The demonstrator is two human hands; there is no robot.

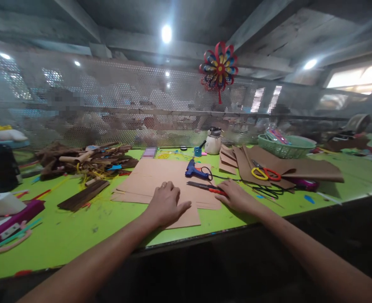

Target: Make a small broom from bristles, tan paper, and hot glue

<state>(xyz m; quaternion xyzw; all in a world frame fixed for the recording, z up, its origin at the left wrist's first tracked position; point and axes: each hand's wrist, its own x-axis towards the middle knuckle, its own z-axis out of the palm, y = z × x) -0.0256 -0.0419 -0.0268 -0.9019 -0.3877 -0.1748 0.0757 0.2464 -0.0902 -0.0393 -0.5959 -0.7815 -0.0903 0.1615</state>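
My left hand (167, 204) lies palm down on the brown paper sheets (144, 176), thumb stretched out to the side. Under it a smaller piece of the same paper reaches toward the table's front edge. My right hand (236, 195) has its fingers over the red handles of a pair of scissors (204, 186), whose dark blades point left across the paper. Part of the handles is hidden under the fingers. Just beyond the scissors, a blue hot glue gun (196, 170) rests on the sheets.
Paper scraps and yellow strands (91, 162) are heaped at left, near a purple power strip (15, 219). At right lie folded brown paper (312, 168), yellow-and-red-handled scissors (266, 173) and black cable (269, 191). Behind stand a white jug (214, 142) and a green basket (286, 146).
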